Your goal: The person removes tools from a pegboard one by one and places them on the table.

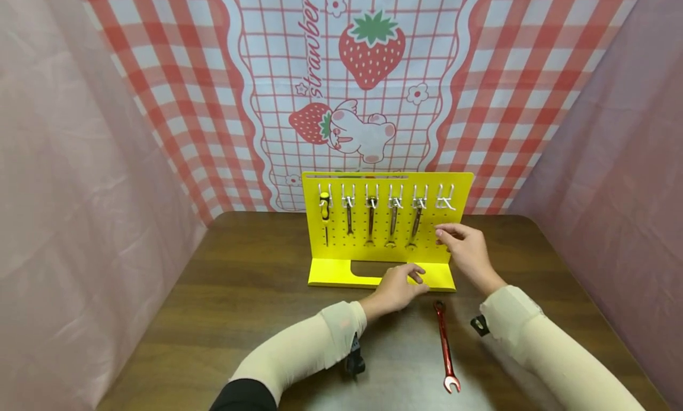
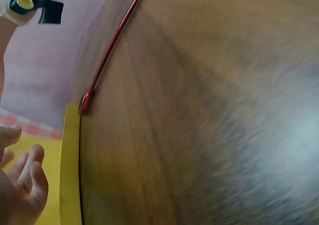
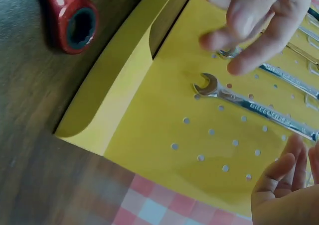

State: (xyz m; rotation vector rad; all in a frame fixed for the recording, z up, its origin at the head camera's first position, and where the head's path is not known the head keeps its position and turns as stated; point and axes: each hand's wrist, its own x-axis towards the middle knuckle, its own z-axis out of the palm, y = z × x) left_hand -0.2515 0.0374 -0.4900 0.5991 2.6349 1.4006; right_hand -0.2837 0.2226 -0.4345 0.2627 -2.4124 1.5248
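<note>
My left hand [image 1: 400,287] hovers over the front foot of a yellow pegboard stand [image 1: 329,271], its fingers loosely bent with nothing between them. By the board's right side is my right hand [image 1: 466,248], thumb and fingers relaxed, holding nothing, below the rightmost metal hook [image 1: 445,198]. Closest to it hangs a silver wrench [image 3: 259,109] with its open jaw downward. A red combination wrench [image 1: 444,346] lies on the table in front of the stand, between the two forearms. Its ring end [image 3: 75,23] points toward the board.
More tools hang in a row on the board: a yellow-black screwdriver [image 1: 325,212] at the left, then several silver wrenches. The stand rests on a brown wooden table [image 1: 240,316]. Behind it hangs a strawberry-print cloth [image 1: 341,61], with pink curtains on both sides.
</note>
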